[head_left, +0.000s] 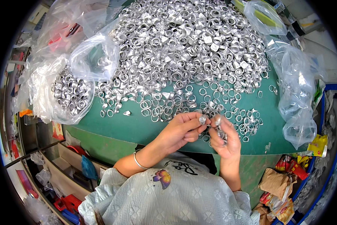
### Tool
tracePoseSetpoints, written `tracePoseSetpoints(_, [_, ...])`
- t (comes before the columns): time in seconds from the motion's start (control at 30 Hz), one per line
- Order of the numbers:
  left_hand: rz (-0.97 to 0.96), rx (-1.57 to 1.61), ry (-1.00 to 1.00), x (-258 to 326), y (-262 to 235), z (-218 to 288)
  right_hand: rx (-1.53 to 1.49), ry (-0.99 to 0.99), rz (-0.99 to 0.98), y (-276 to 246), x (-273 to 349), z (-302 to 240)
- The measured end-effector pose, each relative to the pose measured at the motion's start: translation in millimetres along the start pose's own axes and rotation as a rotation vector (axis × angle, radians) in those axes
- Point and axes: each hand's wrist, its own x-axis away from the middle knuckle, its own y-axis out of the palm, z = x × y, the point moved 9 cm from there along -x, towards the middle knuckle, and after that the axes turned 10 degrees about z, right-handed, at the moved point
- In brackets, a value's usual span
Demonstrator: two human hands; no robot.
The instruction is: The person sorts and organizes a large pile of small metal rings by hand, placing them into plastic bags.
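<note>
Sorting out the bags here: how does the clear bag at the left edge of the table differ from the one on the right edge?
The left clear bag lies open and holds a mound of silver rings; the right clear bag looks nearly empty, with only a few rings at its top. The left one spreads wide and rounded; the right one is crumpled and hangs over the green table edge. Both are thin transparent plastic.

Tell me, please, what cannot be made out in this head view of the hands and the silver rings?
- What the right hand grips: a small stack of metal pieces, mostly covered by its fingers.
- The ring pinched by the left hand: too small to tell its shape.
- Contents of the clear bags on the right: hidden by crumpled, glaring plastic.
- The green table under the ring pile: covered.
</note>
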Motion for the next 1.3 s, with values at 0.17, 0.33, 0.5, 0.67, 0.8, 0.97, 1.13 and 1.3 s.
tracePoseSetpoints(0.17, [-0.058, 0.008, 0.034, 4.1, 1.4, 1.6, -0.030, 0.053, 0.018, 1.9, 3.7, 14.1])
tracePoseSetpoints(0.33, [-0.046, 0.025, 0.060, 9.1, -0.7, 3.1, -0.145, 0.126, 0.044, 5.5, 8.0, 19.5])
tracePoseSetpoints(0.5, [0.094, 0.000, 0.163, 15.4, -11.6, 11.1, 0.231, -0.234, 0.314, -20.7, 6.2, -0.7])
tracePoseSetpoints(0.67, [0.208, -0.428, 0.395, 17.8, -52.3, 24.6, 1.459, -1.223, 0.662, 9.0, 41.7, -68.6])
tracePoseSetpoints(0.8, [0.481, -1.337, 1.112, 28.5, -19.2, 76.1, 1.669, -1.109, 0.573, 36.9, 30.6, -67.2])
tracePoseSetpoints(0.97, [0.468, -1.722, 1.088, -4.8, -8.7, 76.0, 2.079, -1.130, 0.072, 71.4, -27.3, -14.3])
tracePoseSetpoints(1.13, [0.306, -1.446, 0.945, 3.4, -11.3, 79.8, 1.542, -1.003, 0.175, 53.9, -29.8, -46.6])
tracePoseSetpoints(1.3, [0.186, -0.936, 0.723, 27.5, -0.3, 63.3, 0.313, -0.070, 0.178, 6.2, -23.6, 2.6])
